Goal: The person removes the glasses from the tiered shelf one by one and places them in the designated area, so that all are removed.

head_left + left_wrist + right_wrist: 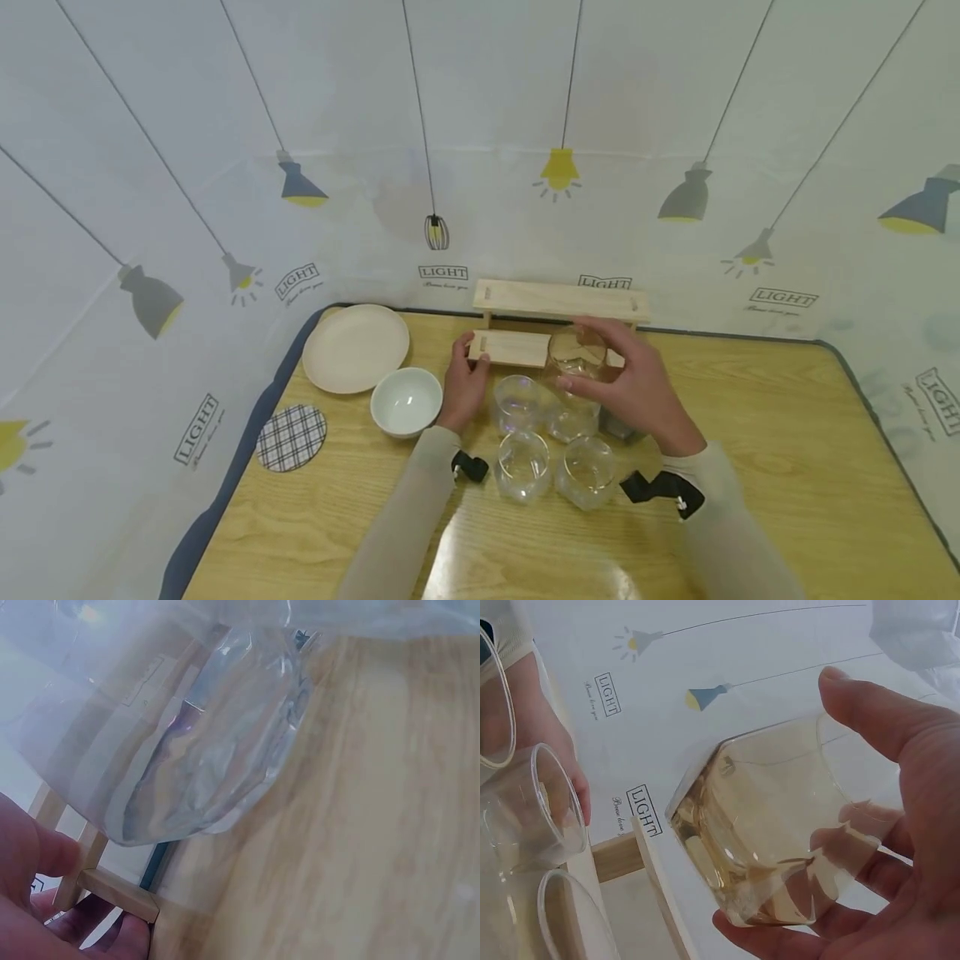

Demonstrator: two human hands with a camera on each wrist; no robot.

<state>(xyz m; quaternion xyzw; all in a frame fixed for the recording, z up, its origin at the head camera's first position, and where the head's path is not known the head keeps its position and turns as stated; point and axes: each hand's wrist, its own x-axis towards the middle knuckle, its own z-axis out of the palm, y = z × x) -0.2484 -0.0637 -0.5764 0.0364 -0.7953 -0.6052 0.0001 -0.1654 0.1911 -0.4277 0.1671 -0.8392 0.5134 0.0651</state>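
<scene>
My right hand (647, 390) holds an amber-tinted drinking glass (576, 352) above the lower step of a two-tier wooden rack (562, 298). In the right wrist view, the thumb and fingers go round the tilted amber glass (757, 825), its faceted base pointing away from the palm. My left hand (462, 387) grips the left end of the rack's lower step, thumb in front. Several clear glasses (522, 468) stand on the table before the rack, and a darker glass (618, 425) is partly covered by my right hand. One clear glass (217, 750) looms close in the left wrist view.
Left of the glasses stands a white bowl (407, 403). A cream plate (356, 348) lies behind it, and a checked round coaster (292, 438) lies near the table's left edge. A lamp-printed sheet (495, 200) rises behind the wooden table (787, 467).
</scene>
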